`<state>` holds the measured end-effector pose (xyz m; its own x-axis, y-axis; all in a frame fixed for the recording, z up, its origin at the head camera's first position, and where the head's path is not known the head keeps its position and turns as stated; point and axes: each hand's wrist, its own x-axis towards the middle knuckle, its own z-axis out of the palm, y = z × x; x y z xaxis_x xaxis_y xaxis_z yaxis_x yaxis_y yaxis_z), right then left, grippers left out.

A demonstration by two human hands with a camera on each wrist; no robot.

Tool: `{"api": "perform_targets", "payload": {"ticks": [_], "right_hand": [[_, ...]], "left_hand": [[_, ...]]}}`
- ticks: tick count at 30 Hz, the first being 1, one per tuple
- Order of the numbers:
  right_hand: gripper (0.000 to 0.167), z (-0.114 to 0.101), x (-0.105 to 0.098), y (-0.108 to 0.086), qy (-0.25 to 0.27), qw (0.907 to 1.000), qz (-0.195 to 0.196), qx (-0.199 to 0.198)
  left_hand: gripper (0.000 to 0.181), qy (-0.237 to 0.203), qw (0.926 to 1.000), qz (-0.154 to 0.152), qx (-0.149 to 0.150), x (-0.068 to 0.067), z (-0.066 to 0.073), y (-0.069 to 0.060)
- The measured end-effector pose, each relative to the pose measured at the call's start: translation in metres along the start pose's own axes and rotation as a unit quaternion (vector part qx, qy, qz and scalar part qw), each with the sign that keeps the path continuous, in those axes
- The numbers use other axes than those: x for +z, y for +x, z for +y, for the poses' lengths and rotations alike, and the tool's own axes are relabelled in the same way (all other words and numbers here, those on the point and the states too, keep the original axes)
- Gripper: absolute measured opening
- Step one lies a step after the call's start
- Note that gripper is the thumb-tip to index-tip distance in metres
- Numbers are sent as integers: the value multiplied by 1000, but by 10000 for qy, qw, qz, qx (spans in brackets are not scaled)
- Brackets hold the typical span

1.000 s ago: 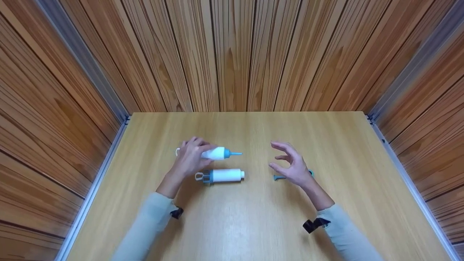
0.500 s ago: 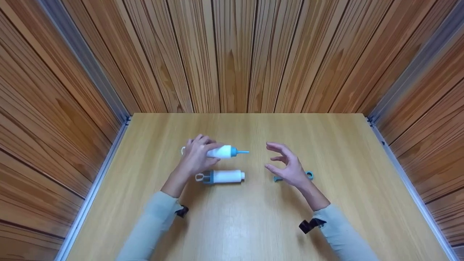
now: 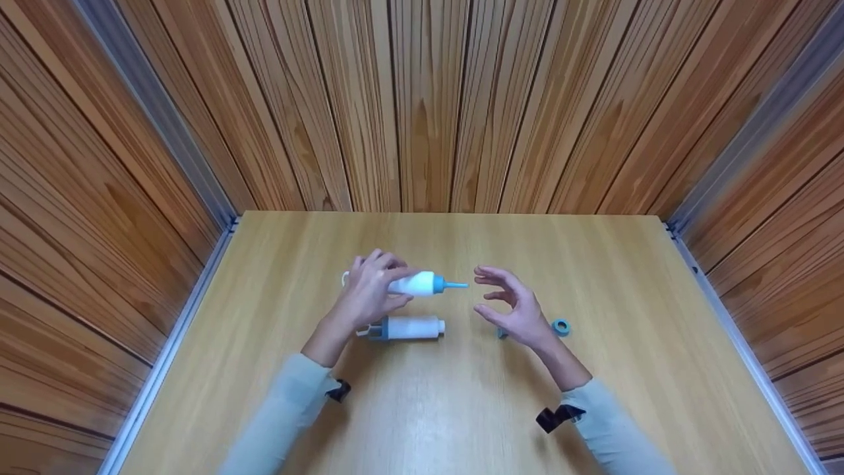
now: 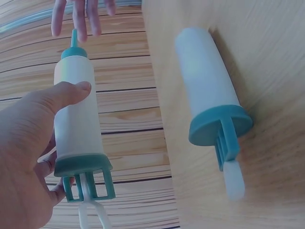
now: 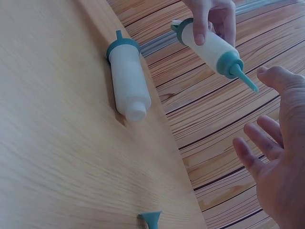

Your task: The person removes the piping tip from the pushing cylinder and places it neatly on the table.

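White with a teal nozzle (image 3: 455, 285), one bottle (image 3: 419, 284) hangs above the table (image 3: 422, 422) in the curled grip of my left hand (image 3: 370, 293), its tip just short of my empty right hand (image 3: 519, 315), fingers loosely curved and parted. Presenting the nozzle looks like the step here, the next move calling for a right-hand pinch on it. Nearer me lies a bare-necked second bottle (image 3: 412, 328); a flared teal piece (image 5: 151, 218), mostly out of sight, may be another nozzle.
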<state>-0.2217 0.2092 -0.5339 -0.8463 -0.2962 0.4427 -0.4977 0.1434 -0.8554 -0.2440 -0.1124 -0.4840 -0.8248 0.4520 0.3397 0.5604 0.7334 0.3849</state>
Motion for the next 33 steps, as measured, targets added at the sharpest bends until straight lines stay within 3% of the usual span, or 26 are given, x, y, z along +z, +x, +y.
{"api": "perform_targets", "payload": {"ticks": [18, 33], "right_hand": [[56, -10, 9, -7, 44, 9996, -244, -121], [51, -20, 17, -9, 45, 9996, -218, -144]], "left_hand": [[45, 27, 9959, 88, 903, -3, 20, -3], [46, 268, 9924, 24, 1201, -1, 33, -1]]}}
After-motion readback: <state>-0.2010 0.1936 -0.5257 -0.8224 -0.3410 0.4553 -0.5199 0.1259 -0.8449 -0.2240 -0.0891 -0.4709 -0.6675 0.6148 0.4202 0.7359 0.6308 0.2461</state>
